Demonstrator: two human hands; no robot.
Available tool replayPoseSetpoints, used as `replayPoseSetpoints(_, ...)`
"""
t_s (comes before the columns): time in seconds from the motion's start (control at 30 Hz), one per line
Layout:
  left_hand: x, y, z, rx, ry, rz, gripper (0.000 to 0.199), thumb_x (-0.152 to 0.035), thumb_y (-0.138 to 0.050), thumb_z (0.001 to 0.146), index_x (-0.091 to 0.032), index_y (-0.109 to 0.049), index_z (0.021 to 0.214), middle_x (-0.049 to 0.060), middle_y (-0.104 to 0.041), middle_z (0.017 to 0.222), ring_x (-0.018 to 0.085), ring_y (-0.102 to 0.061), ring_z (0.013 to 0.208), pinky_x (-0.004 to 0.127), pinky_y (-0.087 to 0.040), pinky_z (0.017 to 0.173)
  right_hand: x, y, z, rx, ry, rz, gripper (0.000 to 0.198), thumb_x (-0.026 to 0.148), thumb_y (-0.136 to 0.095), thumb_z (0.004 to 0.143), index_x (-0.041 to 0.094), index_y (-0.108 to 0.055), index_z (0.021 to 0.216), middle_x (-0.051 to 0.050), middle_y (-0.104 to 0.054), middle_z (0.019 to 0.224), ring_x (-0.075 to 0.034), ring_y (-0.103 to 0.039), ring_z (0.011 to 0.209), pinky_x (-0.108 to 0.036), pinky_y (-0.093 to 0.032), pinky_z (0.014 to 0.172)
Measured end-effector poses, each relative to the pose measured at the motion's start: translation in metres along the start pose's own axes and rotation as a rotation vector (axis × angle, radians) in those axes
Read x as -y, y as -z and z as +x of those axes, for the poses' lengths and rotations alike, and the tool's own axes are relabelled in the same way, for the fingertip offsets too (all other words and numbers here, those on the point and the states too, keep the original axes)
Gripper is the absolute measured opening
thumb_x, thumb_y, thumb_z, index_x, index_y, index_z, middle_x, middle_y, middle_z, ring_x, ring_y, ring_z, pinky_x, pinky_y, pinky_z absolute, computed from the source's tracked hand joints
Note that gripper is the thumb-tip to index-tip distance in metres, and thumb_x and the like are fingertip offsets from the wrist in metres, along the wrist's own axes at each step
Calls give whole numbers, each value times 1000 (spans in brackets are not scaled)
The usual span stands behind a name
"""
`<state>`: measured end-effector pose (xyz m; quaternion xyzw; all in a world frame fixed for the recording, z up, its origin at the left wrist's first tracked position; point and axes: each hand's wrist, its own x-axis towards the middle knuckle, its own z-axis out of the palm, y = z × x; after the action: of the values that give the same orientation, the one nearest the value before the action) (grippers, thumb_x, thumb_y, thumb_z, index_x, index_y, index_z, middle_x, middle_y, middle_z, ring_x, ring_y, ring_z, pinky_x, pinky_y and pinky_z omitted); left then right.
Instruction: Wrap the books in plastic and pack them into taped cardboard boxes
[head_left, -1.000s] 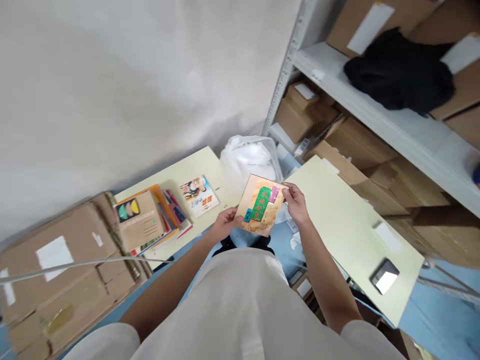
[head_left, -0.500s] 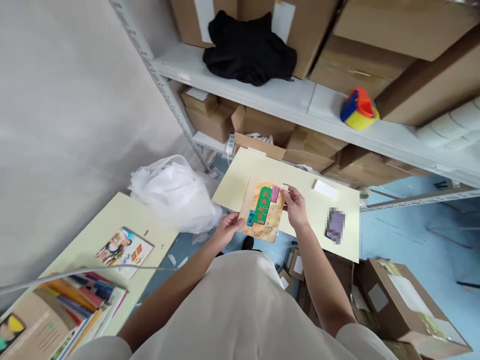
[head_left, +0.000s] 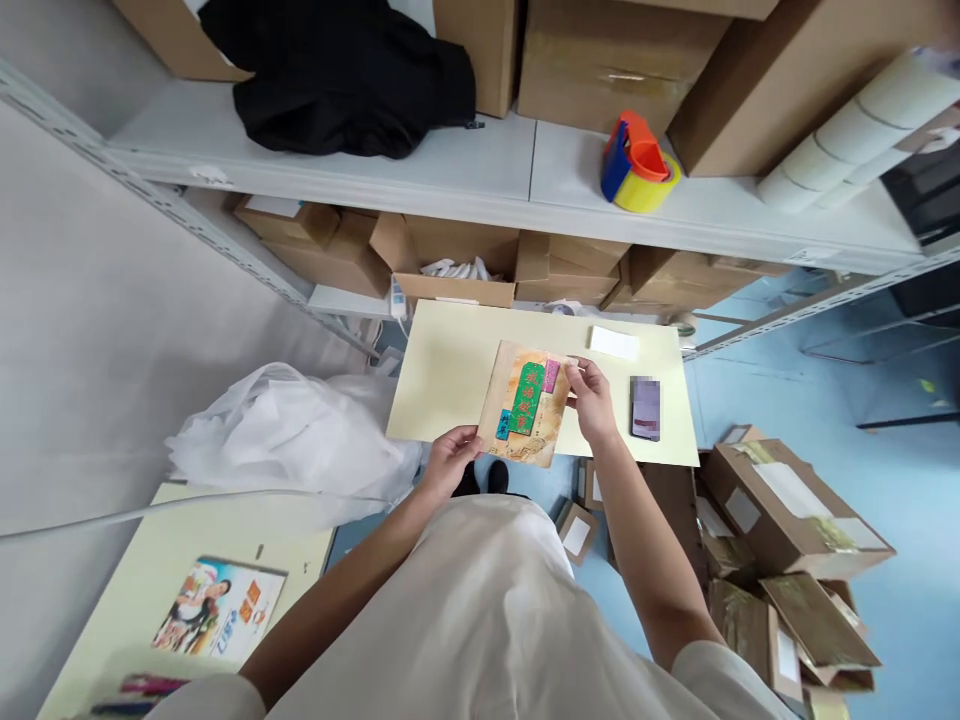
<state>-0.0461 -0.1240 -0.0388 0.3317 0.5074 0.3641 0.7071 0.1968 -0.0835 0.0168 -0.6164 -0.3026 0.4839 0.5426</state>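
Note:
Between my two hands is a thin tan book, its cover marked with a green panel and smaller pink and blue patches of lettering. My left hand pinches its lower left edge. At the upper right corner, my right hand grips it with thumb on top. The book hangs above the near edge of a pale yellow table. On that table, to the right of my right hand, lie a phone and a small white card or box.
Behind the table, a shelf holds cartons, a black garment and a tape dispenser. A white plastic bag bulges at left, beside a second table with a magazine. Cardboard boxes are piled on the right.
The view has swung to the right and levelled, so the shelf and tables shift left. Both hands keep hold of the book, which stays nearly in place before me.

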Motion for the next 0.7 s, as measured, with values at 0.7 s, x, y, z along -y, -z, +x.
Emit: replayPoseSetpoints(0.7, -47, -18, 38, 351, 212, -197, 41, -44, -82, 64, -16, -75, 93, 9, -72, 89, 16, -63, 76, 29, -47, 71, 25, 14, 37, 186, 60, 180, 70, 47, -79, 57, 34, -55, 122, -3, -60, 126, -22, -62, 104, -37, -53, 81)
